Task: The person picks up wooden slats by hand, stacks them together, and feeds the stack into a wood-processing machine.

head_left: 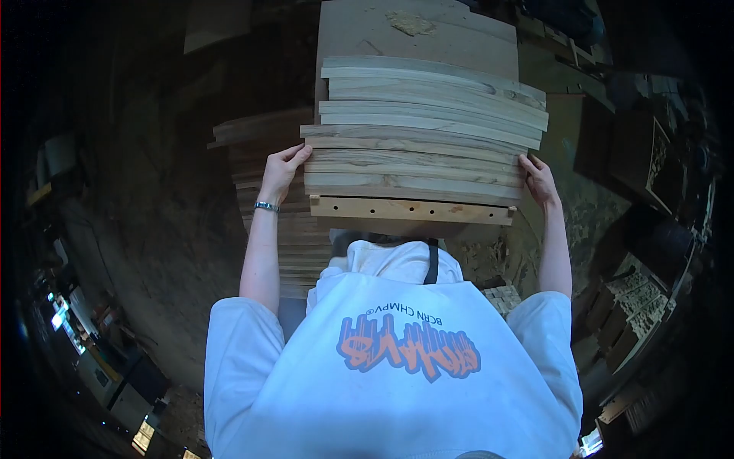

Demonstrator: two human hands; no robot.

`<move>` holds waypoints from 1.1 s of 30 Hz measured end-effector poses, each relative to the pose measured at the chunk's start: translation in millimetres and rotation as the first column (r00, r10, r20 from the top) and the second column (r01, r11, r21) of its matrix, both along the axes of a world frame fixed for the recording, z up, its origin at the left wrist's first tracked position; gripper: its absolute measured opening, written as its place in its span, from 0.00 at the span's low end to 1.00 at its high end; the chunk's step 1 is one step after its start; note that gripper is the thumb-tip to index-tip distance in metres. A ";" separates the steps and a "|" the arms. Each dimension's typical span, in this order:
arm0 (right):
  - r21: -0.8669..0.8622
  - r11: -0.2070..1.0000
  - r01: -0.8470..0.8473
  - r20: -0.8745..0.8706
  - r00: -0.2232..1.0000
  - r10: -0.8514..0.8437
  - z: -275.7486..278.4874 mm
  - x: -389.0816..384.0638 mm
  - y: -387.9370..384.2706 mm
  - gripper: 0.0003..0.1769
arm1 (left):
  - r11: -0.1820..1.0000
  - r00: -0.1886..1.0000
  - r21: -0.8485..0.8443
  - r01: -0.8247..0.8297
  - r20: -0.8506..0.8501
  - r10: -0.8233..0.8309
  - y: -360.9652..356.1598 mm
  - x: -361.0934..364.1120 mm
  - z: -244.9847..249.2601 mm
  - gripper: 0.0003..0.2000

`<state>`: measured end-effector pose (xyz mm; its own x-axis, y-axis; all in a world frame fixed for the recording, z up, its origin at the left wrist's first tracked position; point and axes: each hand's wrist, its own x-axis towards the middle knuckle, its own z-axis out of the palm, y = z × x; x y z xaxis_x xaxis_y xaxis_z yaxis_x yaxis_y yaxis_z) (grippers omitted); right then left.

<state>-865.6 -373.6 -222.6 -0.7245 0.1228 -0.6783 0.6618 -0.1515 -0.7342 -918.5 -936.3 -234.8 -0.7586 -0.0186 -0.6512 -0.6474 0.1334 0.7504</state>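
Observation:
Several long wooden strips [413, 162] lie side by side across a board-topped table in front of me. My left hand [287, 169] pinches the left end of one strip, thumb and fingers closed at its edge. At the right ends, my right hand [538, 177] has its fingers closed on a strip at about the same level. Farther off, more pale strips [428, 92] lie in the same direction, their ends uneven. Nearest my body is a wooden bar with a row of dark holes [394, 208], with a small raised block at each end.
The table top [344, 34] holds a heap of wood shavings [411, 23] at its far end. Below on the left is a stack of darker strips [260, 138]. Boxes of wood pieces [634, 298] stand on the right, and a dark cabinet-like piece [627, 153] is beyond them.

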 end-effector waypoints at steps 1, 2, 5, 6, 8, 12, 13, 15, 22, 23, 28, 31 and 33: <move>0.006 0.999 -0.042 -0.009 0.999 0.042 1.9 -2.0 -2.5 0.25 | 1.000 1.000 -0.004 -0.011 0.001 0.011 0.2 0.0 0.9 0.24; 0.012 0.996 -0.084 -0.017 0.996 0.084 1.2 -4.6 -4.9 0.27 | 1.000 1.000 0.024 -0.018 0.015 0.017 -0.9 -0.9 -0.2 0.23; -0.017 1.000 0.018 0.051 0.999 -0.018 -13.0 -10.1 0.3 0.27 | 0.990 0.996 0.121 -0.078 0.051 0.072 -4.0 -2.6 -2.7 0.21; -0.005 0.998 0.062 0.035 0.997 -0.062 -5.1 -10.1 -7.7 0.26 | 0.973 0.991 0.195 -0.122 0.075 0.110 -4.8 -3.6 -3.7 0.19; 0.007 0.999 0.047 0.014 0.999 -0.047 -9.6 -7.9 -5.6 0.26 | 0.973 0.990 0.188 -0.133 0.074 0.121 -4.5 -4.1 -5.2 0.18; 0.046 0.999 0.023 0.037 0.999 -0.024 -10.9 -7.8 -1.1 0.25 | 0.963 0.991 0.237 -0.132 0.059 0.121 -5.2 -5.0 -9.1 0.18; 0.044 0.999 0.026 0.036 0.999 -0.028 -10.7 -7.8 -2.1 0.25 | 0.964 0.991 0.235 -0.128 0.058 0.118 -5.5 -5.7 -11.2 0.18; 0.008 1.000 0.029 -0.011 1.000 -0.029 -9.4 -9.0 -6.0 0.22 | 0.924 0.986 0.344 -0.167 0.066 0.154 -5.9 -5.2 -17.6 0.20; -0.005 0.999 -0.033 0.076 0.997 0.033 2.9 -19.6 -5.7 0.15 | 0.990 0.997 0.117 -0.075 -0.005 0.077 3.6 -14.8 14.4 0.21; 0.013 0.999 -0.052 0.155 0.987 0.049 7.8 -23.6 -3.8 0.18 | 0.996 1.000 0.092 0.018 0.000 -0.018 2.7 -20.1 15.1 0.20; -0.162 0.987 0.005 0.103 0.995 0.012 -13.1 -32.1 6.6 0.20 | 0.950 0.999 0.309 0.032 -0.001 -0.033 -26.9 -41.2 -36.8 0.17; -0.193 0.979 0.061 0.161 0.986 -0.030 -4.0 -34.4 0.3 0.22 | 0.929 0.999 0.368 -0.041 0.039 0.029 -14.4 -38.8 -18.0 0.14; -0.111 0.993 0.038 0.185 0.983 -0.017 1.6 -39.8 8.0 0.27 | 0.920 0.995 0.380 -0.099 0.066 0.079 -4.9 -38.7 -12.6 0.15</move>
<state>-905.4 -365.6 -220.9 -0.5839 0.0557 -0.8099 0.7778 -0.2473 -0.5778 -957.2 -941.2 -247.4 -0.7326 0.1732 -0.6583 -0.6804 -0.2169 0.7000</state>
